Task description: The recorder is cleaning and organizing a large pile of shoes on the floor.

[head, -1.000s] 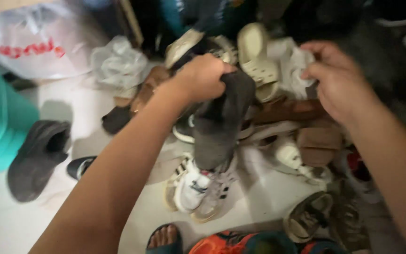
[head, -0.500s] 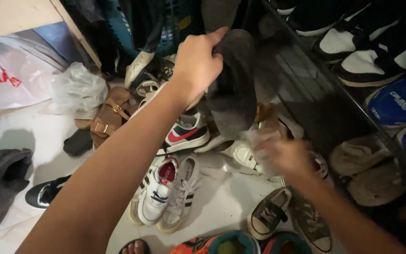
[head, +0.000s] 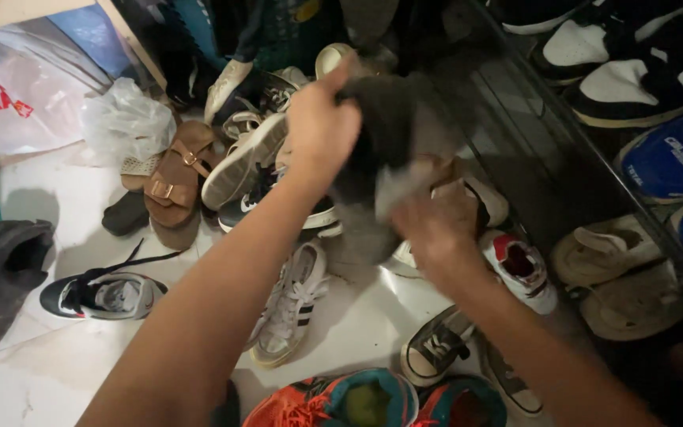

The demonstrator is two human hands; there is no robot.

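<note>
**Both hands on a dark shoe above the pile**

The left hand (head: 322,126) holds a dark grey shoe (head: 385,119) up over the heap of footwear on the pale floor (head: 57,372), its grip closed around the shoe's upper end with the fingers wrapped over the edge. The right hand (head: 432,229) is up under the shoe's lower part, pressing a pale, crumpled bit of cloth or paper (head: 405,183) against it; that hand is blurred, so how tightly its grip is pressed together I cannot tell.

The shoe hangs just in front of the dark shoe rack (head: 515,158) at the floor's right edge, above a white sneaker with a red lining (head: 519,269) and a black-and-white sneaker (head: 278,207). A similar dark grey shoe (head: 1,281) lies well apart at the floor's left edge, near a black sneaker with loose laces (head: 104,294).

To wipe well, my judgement is that the left hand should keep the shoe steady and tilted toward the face, while the right hand works the cloth in firm strokes along the surface, keeping both clear of the pile below.
</note>
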